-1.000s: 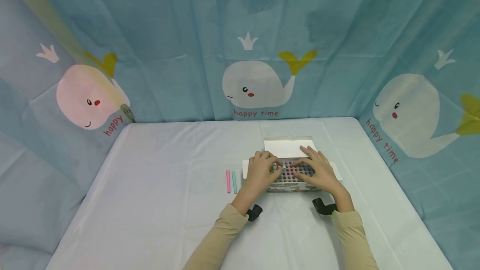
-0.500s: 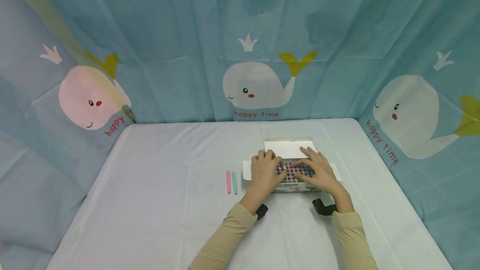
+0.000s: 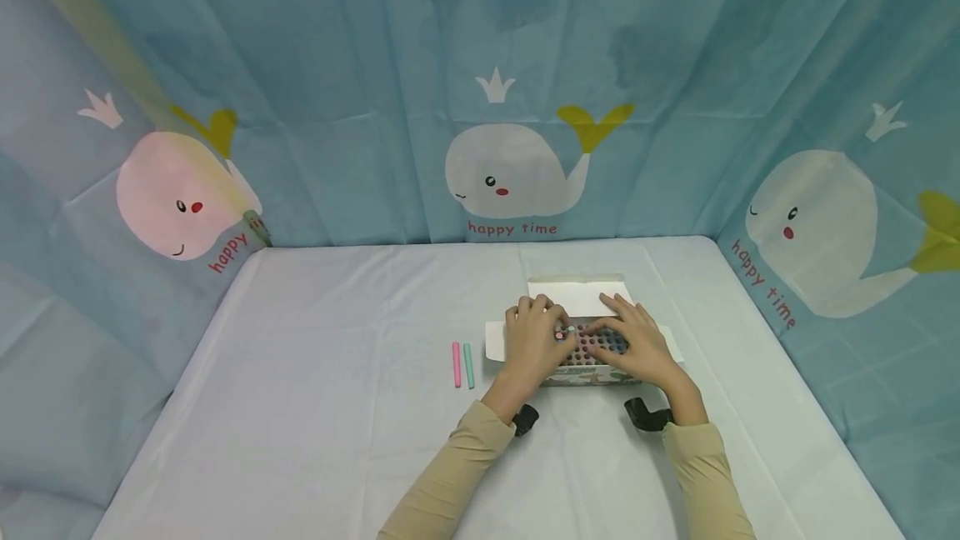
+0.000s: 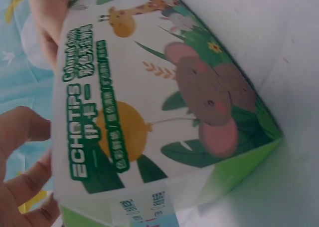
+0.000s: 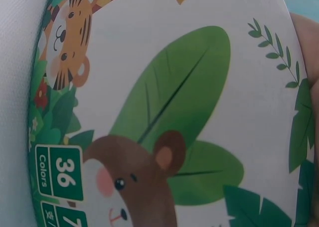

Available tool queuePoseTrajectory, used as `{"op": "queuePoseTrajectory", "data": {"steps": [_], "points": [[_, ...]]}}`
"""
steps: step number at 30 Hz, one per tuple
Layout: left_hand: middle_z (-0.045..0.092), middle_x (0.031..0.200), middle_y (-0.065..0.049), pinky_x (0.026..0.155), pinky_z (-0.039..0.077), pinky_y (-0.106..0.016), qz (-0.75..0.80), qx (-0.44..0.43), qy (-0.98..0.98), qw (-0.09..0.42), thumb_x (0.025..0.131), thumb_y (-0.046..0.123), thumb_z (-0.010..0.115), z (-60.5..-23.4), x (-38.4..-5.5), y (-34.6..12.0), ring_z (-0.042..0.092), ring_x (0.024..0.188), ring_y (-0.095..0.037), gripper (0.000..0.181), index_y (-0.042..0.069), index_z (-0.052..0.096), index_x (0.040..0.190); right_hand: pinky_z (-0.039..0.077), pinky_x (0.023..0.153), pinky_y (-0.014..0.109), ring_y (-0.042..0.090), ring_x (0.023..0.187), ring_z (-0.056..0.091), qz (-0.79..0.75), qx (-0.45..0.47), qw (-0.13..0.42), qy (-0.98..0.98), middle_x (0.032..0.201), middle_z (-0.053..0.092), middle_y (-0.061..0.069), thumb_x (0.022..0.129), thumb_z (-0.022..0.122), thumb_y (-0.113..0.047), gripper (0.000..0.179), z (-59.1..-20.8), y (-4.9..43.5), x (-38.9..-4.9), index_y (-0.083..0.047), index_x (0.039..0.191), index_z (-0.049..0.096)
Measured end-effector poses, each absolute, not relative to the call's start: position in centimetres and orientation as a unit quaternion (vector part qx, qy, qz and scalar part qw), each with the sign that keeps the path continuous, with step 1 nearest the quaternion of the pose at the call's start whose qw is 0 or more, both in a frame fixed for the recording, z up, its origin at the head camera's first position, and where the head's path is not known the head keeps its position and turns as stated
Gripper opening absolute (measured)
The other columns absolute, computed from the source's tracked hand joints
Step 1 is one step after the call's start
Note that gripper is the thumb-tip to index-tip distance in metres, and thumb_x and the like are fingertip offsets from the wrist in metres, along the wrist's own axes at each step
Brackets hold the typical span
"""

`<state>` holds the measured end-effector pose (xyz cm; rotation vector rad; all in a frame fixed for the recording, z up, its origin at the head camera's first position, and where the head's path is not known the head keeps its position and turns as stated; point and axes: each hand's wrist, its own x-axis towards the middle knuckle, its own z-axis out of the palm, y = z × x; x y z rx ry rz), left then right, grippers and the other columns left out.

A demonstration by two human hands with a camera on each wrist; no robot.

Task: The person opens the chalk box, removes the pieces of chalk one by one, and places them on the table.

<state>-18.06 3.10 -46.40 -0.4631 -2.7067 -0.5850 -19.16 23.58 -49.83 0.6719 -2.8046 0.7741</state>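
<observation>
A printed cardboard box of coloured chalk stands on the table, lid folded back. Rows of round chalk ends show inside. My left hand is over the box's left end, fingers bent, thumb and index finger around a few chalk tips. Whether they pinch a chalk is too small to tell. My right hand rests over the right end with fingers spread. In the left wrist view, fingers show beside the box front. Only the printed box side and a sliver of hand appear in the right wrist view.
A pink chalk and a green chalk lie side by side on the white tablecloth, left of the box. The white lid leans behind it. Black wrist devices sit under the wrists. A whale-print curtain surrounds the table.
My left hand has shifted right along the box, further over the chalk rows, and its fingertips have moved slightly. My right hand and the two loose chalks have stayed put.
</observation>
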Motion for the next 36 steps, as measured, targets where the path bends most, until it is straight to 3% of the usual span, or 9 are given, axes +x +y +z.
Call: {"op": "queuePoseTrajectory", "data": {"steps": [9,24,36], "points": [[0.067,0.089,0.005,0.098,0.036,-0.041,-0.347,-0.171,-0.912,0.137,0.085,0.031,0.064,-45.9,-18.3,3.0,0.054,0.094,-0.014,0.012,0.02,0.065,0.089,0.007,0.111,0.056,0.038,0.138,0.019,0.256,0.221,0.074,-0.938,0.147,0.032,0.014,0.077,0.073,-0.038,0.028,-49.7,23.6,-19.2,-0.026,0.101,0.066],[0.066,0.082,0.006,0.102,0.034,-0.039,-0.427,-0.192,-0.849,0.246,0.083,0.025,0.068,-44.7,-18.6,1.1,0.055,0.084,-0.012,0.01,0.017,0.064,0.087,0.008,0.109,0.06,0.04,0.137,0.019,0.266,0.224,0.08,-0.934,0.147,0.033,0.015,0.077,0.072,-0.042,0.027,-49.9,23.5,-19.2,-0.028,0.099,0.067],[0.066,0.075,0.007,0.1,0.033,-0.043,-0.433,-0.174,-0.849,0.249,0.082,0.024,0.07,-44.4,-18.5,-1.8,0.054,0.081,-0.012,0.009,0.017,0.066,0.086,0.008,0.109,0.06,0.04,0.137,0.02,0.265,0.225,0.086,-0.934,0.146,0.033,0.015,0.076,0.072,-0.042,0.027,-50.0,23.5,-19.3,-0.028,0.099,0.067]]}}
